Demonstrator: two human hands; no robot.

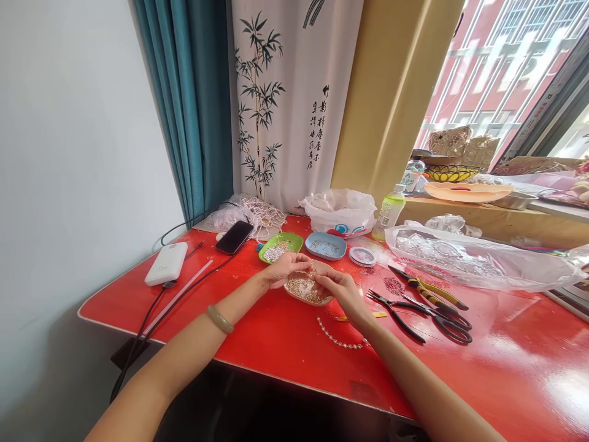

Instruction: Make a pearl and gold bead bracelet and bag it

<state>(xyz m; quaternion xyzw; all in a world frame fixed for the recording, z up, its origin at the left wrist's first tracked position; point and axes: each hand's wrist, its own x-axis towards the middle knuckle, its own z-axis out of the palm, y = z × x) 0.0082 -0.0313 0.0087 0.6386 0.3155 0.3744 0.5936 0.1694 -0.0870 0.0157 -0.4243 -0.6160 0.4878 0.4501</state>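
My left hand (pixel 289 269) is pinched, thumb against fingertips, above the far left rim of a pale dish (pixel 309 301) of small gold beads (pixel 300 293). Across from it, at the dish's right side, my right hand (pixel 338 287) is also pinched. The fingertips of the two hands are close together; whatever is between them is too small to make out. A beaded strand (pixel 343 345) of pearly beads lies curved on the table nearer to me, its right end by my right forearm. Behind the hands are a green dish (pixel 297 242) and a blue dish (pixel 326 255), both holding small beads.
On the red table (pixel 271 331), right of my hands, lie pliers (pixel 400 319), scissors (pixel 442 316) and yellow-handled pliers (pixel 430 288). A bottle (pixel 389 215) and plastic bags (pixel 340 212) stand behind. Leftward are a phone (pixel 234 237), a white power bank (pixel 166 264) and cables.
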